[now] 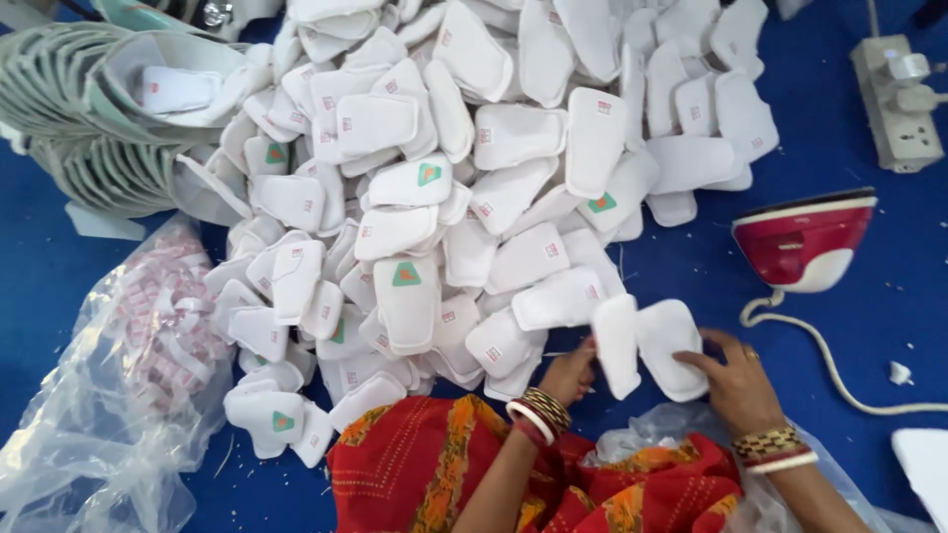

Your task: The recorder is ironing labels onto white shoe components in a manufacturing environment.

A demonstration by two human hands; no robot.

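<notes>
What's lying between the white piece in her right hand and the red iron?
In the head view, only bare blue surface lies between the white piece in the right hand and the red iron; the iron's white cord curls just below that gap.

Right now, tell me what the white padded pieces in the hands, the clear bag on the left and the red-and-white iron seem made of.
White padded pieces: soft matte fabric, probably foam-backed; thick rounded edges.
Clear bag: thin glossy plastic film; crinkled, see-through.
Red-and-white iron: smooth hard plastic shell, likely; shiny highlights.
</notes>
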